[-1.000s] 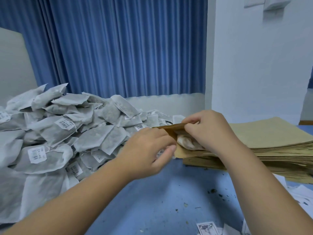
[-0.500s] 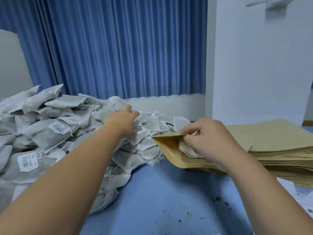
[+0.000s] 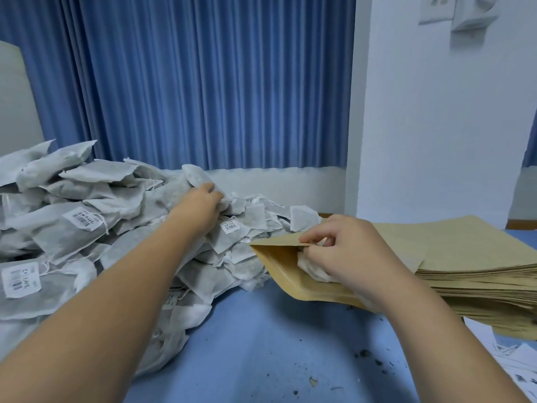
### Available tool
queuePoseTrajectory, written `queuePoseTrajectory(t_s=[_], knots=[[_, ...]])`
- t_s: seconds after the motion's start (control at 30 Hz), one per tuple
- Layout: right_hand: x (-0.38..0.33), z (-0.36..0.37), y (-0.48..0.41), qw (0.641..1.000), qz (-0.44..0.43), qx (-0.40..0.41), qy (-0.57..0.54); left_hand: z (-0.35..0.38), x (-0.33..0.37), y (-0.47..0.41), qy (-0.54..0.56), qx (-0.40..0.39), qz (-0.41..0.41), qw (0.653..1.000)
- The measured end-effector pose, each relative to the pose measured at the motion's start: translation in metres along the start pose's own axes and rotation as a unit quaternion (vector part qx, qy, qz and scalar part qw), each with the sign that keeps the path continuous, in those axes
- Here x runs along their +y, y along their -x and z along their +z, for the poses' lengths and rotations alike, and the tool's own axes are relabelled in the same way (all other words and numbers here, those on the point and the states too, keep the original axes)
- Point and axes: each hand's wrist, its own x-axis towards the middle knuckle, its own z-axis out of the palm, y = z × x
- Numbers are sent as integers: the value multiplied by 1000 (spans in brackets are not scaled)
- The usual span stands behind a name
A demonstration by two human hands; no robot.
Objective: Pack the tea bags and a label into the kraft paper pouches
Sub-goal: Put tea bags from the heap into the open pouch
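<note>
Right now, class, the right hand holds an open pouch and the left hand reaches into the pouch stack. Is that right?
No. The head view shows the left hand gripping a tea bag in the pile, not reaching into the pouch stack. The right hand does hold the open pouch.

Pleated blue curtain [image 3: 203, 82] across the back. White wall [image 3: 436, 126] at right. High on it, a socket plate [image 3: 436, 8] and a white fixture [image 3: 472, 13], possibly a bracket. Blue tabletop [image 3: 261, 344], with dark crumbs [image 3: 377, 362] scattered front right. Pale panel [image 3: 14, 97] far left.
</note>
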Motion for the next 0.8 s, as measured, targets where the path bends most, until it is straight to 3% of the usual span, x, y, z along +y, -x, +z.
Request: queuePoseTrajectory(t_s=[0.13, 0.33, 0.53, 0.67, 0.8], knots=[[0, -7, -3, 1000, -1, 10, 16, -28, 13, 44, 124, 99, 72, 985], [-1, -21, -4, 1000, -3, 16, 12, -55, 23, 141, 151, 107, 150, 971], [-5, -26, -1, 1000, -2, 26, 14, -45, 53, 211, 197, 15, 239, 951], [-4, -27, 0, 999, -1, 21, 31, -33, 60, 227, 172, -53, 271, 946], [-2, -28, 0, 999, -8, 26, 47, -33, 56, 226, 89, -50, 264, 959]])
